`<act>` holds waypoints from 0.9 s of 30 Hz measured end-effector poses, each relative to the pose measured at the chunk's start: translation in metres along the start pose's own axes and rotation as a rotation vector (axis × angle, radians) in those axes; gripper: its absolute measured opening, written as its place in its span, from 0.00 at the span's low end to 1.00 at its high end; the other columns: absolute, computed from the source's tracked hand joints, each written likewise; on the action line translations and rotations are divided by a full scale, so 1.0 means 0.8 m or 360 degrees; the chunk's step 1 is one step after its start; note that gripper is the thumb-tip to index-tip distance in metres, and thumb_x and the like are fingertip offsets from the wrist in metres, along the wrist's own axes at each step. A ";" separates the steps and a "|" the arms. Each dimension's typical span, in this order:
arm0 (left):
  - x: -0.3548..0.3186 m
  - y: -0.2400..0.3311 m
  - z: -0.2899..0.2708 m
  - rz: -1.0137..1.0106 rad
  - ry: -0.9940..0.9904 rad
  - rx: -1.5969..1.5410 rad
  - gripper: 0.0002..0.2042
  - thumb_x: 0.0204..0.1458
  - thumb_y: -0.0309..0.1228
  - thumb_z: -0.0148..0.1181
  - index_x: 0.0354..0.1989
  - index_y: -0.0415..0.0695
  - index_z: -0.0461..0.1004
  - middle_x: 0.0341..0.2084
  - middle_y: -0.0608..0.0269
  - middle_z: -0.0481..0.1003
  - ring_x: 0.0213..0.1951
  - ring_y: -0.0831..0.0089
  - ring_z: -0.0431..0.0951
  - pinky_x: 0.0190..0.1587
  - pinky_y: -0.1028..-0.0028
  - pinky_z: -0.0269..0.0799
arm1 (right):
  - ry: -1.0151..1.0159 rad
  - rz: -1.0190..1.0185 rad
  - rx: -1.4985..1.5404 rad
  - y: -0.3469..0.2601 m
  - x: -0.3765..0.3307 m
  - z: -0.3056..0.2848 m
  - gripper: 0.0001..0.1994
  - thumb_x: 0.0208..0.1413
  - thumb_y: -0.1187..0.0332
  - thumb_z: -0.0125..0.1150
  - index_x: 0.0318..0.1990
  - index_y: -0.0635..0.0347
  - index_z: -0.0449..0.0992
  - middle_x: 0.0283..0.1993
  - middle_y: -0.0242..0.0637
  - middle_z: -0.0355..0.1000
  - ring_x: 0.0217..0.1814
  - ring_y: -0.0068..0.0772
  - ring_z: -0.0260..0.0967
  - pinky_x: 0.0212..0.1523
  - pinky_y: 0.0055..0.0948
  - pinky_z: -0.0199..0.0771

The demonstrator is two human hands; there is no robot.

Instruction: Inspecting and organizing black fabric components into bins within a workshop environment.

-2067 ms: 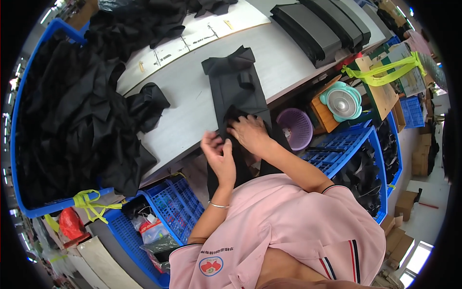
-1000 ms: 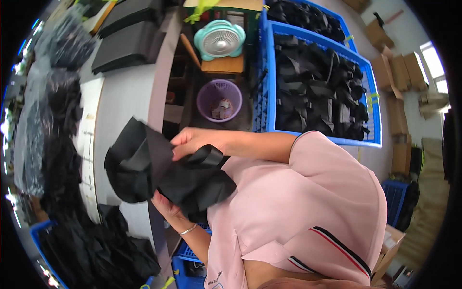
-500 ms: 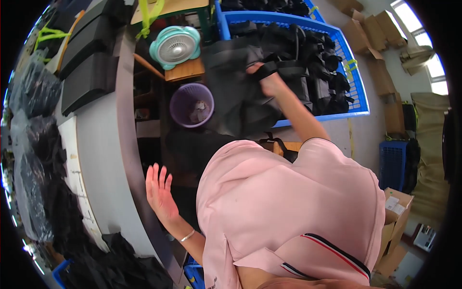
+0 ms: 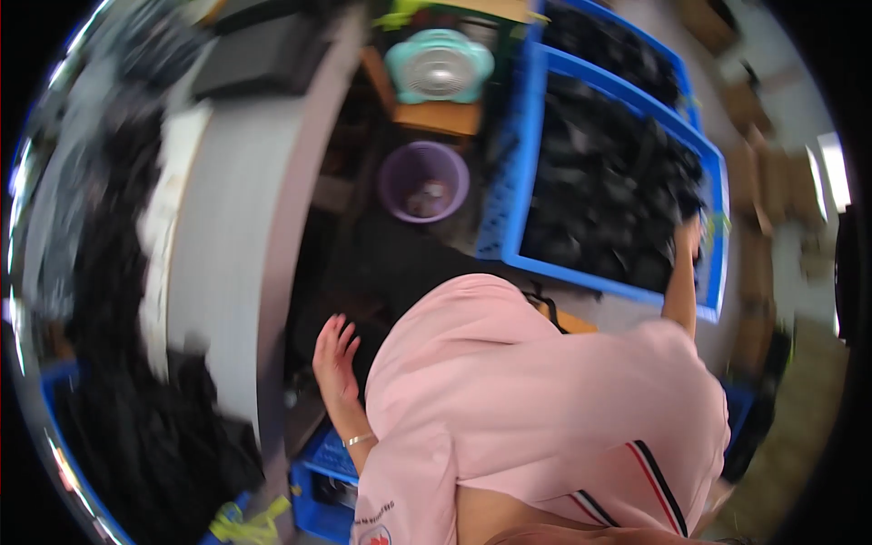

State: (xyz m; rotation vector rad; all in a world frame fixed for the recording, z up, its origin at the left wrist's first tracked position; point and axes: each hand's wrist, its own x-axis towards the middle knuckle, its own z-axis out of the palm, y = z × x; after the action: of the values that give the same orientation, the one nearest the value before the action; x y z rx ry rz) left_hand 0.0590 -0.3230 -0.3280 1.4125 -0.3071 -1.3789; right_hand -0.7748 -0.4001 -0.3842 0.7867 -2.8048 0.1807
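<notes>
My left hand (image 4: 337,365) hangs free beside the grey table edge, palm turned up and fingers loosely spread, holding nothing. My right arm reaches far out to the right, and my right hand (image 4: 688,238) is at the right end of a blue plastic crate (image 4: 590,281). Its fingers are blurred and partly hidden against the black fabric goods (image 4: 609,182) that fill the crate, so I cannot make out whether they grip one.
Left stands a grey table (image 4: 227,209) with black padded pieces (image 4: 259,59). A purple bin (image 4: 392,182) and a teal fan (image 4: 441,68) on a wooden stool (image 4: 436,118) stand ahead. Cardboard boxes (image 4: 781,186) line the right; another blue crate (image 4: 318,518) sits at lower left.
My right hand has moved right across the crate. The large black fabric piece it held by a strap no longer hangs over the crate's left side. The view has turned left; my left hand stays open.
</notes>
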 end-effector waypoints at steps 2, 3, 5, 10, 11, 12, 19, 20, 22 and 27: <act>0.004 0.008 0.010 0.0048 0.0007 0.0018 0.21 0.63 0.37 0.57 0.60 0.38 0.70 0.57 0.54 0.73 0.55 0.65 0.76 0.53 0.69 0.73 | -0.0226 -0.0658 0.0309 0.008 0.000 0.100 0.28 0.59 0.56 0.53 0.65 0.59 0.66 0.71 0.55 0.56 0.73 0.56 0.54 0.70 0.52 0.56; 0.005 0.013 0.011 0.0091 -0.0025 -0.0019 0.20 0.63 0.36 0.57 0.60 0.38 0.70 0.56 0.55 0.74 0.54 0.67 0.77 0.51 0.70 0.74 | -0.0148 -0.0746 -0.0184 -0.002 -0.025 0.114 0.28 0.59 0.59 0.53 0.65 0.62 0.64 0.65 0.61 0.62 0.70 0.59 0.57 0.68 0.47 0.59; -0.004 0.034 0.015 0.0334 0.0091 0.0107 0.18 0.62 0.34 0.58 0.56 0.38 0.73 0.52 0.58 0.76 0.50 0.71 0.78 0.48 0.73 0.75 | -0.0927 -0.0395 -0.0267 -0.058 -0.120 0.133 0.25 0.60 0.55 0.51 0.66 0.46 0.66 0.74 0.53 0.51 0.72 0.65 0.51 0.71 0.50 0.56; -0.014 0.084 -0.071 0.1101 0.0964 0.0229 0.10 0.61 0.27 0.59 0.48 0.37 0.78 0.40 0.62 0.80 0.42 0.77 0.78 0.47 0.77 0.74 | -0.0466 -0.0230 -0.0569 -0.167 -0.122 0.065 0.23 0.62 0.61 0.48 0.65 0.46 0.67 0.70 0.36 0.53 0.69 0.49 0.61 0.56 0.81 0.54; -0.012 0.096 -0.090 0.1272 0.1195 0.0363 0.09 0.61 0.26 0.59 0.47 0.37 0.78 0.39 0.62 0.80 0.42 0.76 0.78 0.47 0.76 0.74 | -0.0494 -0.0318 -0.0556 -0.189 -0.121 0.041 0.23 0.61 0.63 0.51 0.65 0.48 0.67 0.72 0.41 0.52 0.69 0.48 0.61 0.57 0.73 0.60; -0.010 0.109 -0.112 0.1335 0.1358 0.0563 0.09 0.59 0.24 0.59 0.47 0.37 0.78 0.40 0.60 0.80 0.43 0.74 0.79 0.47 0.75 0.75 | -0.0379 -0.0440 -0.0381 -0.209 -0.118 0.030 0.23 0.61 0.63 0.52 0.65 0.48 0.66 0.73 0.42 0.52 0.70 0.49 0.60 0.58 0.67 0.63; 0.040 0.221 -0.216 0.1670 0.2250 0.1896 0.20 0.49 0.21 0.65 0.53 0.43 0.75 0.47 0.54 0.74 0.45 0.62 0.75 0.41 0.67 0.74 | -0.0257 -0.1901 0.0708 -0.431 -0.246 -0.054 0.25 0.56 0.75 0.61 0.62 0.66 0.65 0.72 0.56 0.51 0.75 0.55 0.48 0.73 0.42 0.53; 0.050 0.217 -0.243 0.1665 0.2267 0.1881 0.20 0.49 0.21 0.65 0.53 0.43 0.75 0.47 0.54 0.74 0.45 0.62 0.75 0.41 0.67 0.74 | -0.0379 -0.2009 0.0871 -0.466 -0.292 -0.081 0.24 0.56 0.77 0.60 0.61 0.64 0.66 0.73 0.54 0.51 0.76 0.56 0.47 0.73 0.42 0.53; 0.069 0.207 -0.285 0.1243 0.2003 0.2034 0.15 0.49 0.24 0.65 0.47 0.43 0.77 0.42 0.55 0.75 0.42 0.59 0.75 0.42 0.68 0.73 | -0.0454 -0.2421 0.1087 -0.527 -0.392 -0.161 0.25 0.54 0.80 0.58 0.61 0.63 0.66 0.73 0.52 0.53 0.75 0.55 0.50 0.71 0.42 0.56; 0.078 0.209 -0.156 0.1658 0.1431 0.1097 0.11 0.50 0.19 0.61 0.43 0.38 0.76 0.41 0.59 0.76 0.40 0.66 0.77 0.42 0.72 0.73 | -0.1084 -0.2811 0.1563 -0.599 -0.583 -0.251 0.19 0.58 0.74 0.61 0.57 0.63 0.72 0.64 0.46 0.66 0.57 0.45 0.75 0.53 0.35 0.76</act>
State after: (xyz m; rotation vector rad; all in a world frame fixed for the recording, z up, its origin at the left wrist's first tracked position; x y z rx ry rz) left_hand 0.2597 -0.3739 -0.2623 1.8408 -0.7967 0.2867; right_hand -0.0992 -0.5395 -0.2766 3.4054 -1.0550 0.9983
